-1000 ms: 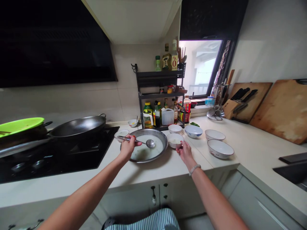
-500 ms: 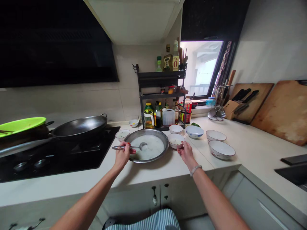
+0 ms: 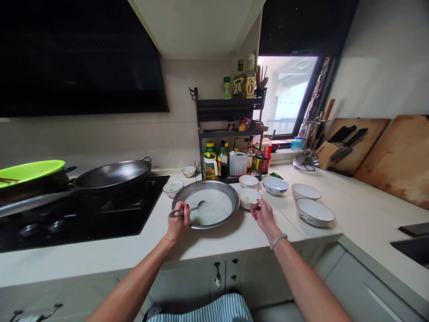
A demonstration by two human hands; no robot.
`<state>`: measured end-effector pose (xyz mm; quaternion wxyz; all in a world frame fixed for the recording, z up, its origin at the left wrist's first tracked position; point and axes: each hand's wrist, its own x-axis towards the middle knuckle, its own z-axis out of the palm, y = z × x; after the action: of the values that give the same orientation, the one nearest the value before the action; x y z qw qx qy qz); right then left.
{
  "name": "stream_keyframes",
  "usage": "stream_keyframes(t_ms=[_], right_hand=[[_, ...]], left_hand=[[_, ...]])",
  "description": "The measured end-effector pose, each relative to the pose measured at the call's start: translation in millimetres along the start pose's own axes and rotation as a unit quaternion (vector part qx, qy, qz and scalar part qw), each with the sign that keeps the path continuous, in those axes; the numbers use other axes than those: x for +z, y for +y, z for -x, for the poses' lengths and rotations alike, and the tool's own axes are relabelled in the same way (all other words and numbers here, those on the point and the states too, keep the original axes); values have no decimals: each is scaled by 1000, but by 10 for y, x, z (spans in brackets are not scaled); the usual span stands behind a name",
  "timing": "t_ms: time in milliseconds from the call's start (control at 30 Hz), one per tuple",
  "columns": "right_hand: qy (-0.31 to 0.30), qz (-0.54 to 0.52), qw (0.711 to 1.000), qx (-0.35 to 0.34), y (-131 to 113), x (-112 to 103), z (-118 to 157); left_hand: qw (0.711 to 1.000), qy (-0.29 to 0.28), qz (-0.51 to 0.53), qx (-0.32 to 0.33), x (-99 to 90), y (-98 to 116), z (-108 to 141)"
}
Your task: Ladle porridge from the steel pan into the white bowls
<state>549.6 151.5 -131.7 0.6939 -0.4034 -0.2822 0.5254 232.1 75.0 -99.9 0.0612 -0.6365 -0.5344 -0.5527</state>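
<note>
My left hand point(image 3: 178, 222) is closed round the handle of a metal ladle point(image 3: 201, 203), whose head dips into white, soupy food in a wide steel basin point(image 3: 234, 213). Bits of something darker float in the white liquid. At the basin's right side stands a small bowl point(image 3: 248, 205) with some of the pale food in it. My right hand point(image 3: 264, 215) grips that bowl's right rim, thumb and fingers closed on it. Another small bowl point(image 3: 173, 189) with similar contents sits left of the basin.
Behind are a white bowl point(image 3: 248, 180) and a blue-patterned bowl point(image 3: 275, 185). Two more bowls, one nearer point(image 3: 315, 213) and one farther point(image 3: 306, 191), stand right. A wok point(image 3: 112, 174) rests on the black stove point(image 3: 127, 223). A spice rack point(image 3: 231, 133) backs the counter.
The ladle's head has sunk lower into the white liquid, and my left hand has turned and shifted right with it. My right hand stays at the bowl. The whole view has shifted slightly.
</note>
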Motion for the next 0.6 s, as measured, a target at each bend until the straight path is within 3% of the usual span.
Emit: stream_keyframes(t_ms=[133,600], right_hand=[[0,4,1000,4,-15,2,11],[-9,13,1000,1,4,-31,-20]], left_hand=[[999,23,-30,34,-65,-73,-41],[999,28,-33,3,-337,-380,-115]])
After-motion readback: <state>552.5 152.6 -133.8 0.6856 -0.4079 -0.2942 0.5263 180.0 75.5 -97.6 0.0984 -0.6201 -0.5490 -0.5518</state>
